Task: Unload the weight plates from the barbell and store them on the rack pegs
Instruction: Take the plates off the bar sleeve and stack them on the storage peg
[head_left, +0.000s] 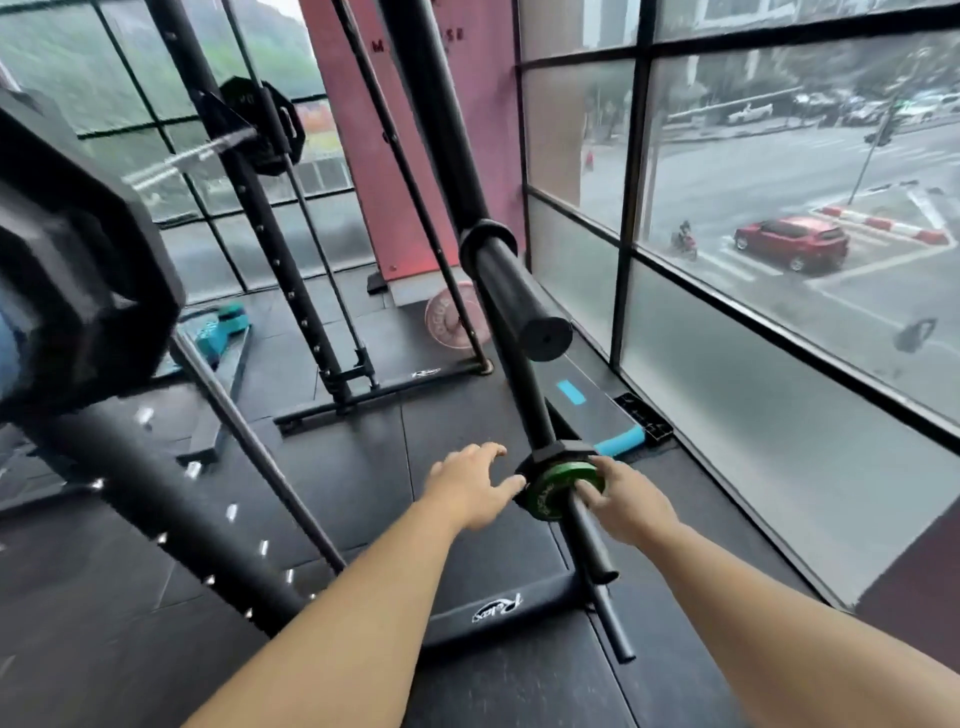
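Observation:
A small green weight plate (563, 488) sits on a low black rack peg (589, 545), against a black plate (556, 453) behind it. My right hand (626, 501) rests on the green plate's right side, fingers bent around its face and the peg. My left hand (470, 486) is at the plate's left edge with straight fingers, thumb touching the rim. A thick black empty sleeve (511, 291) juts out above. A large black plate (72, 291) fills the left foreground, blurred.
The black rack upright (291, 291) and its floor base (493, 610) stand around my arms. A pink plate (452, 317) leans by the far post. A teal-edged step platform (597, 410) lies by the window wall on the right.

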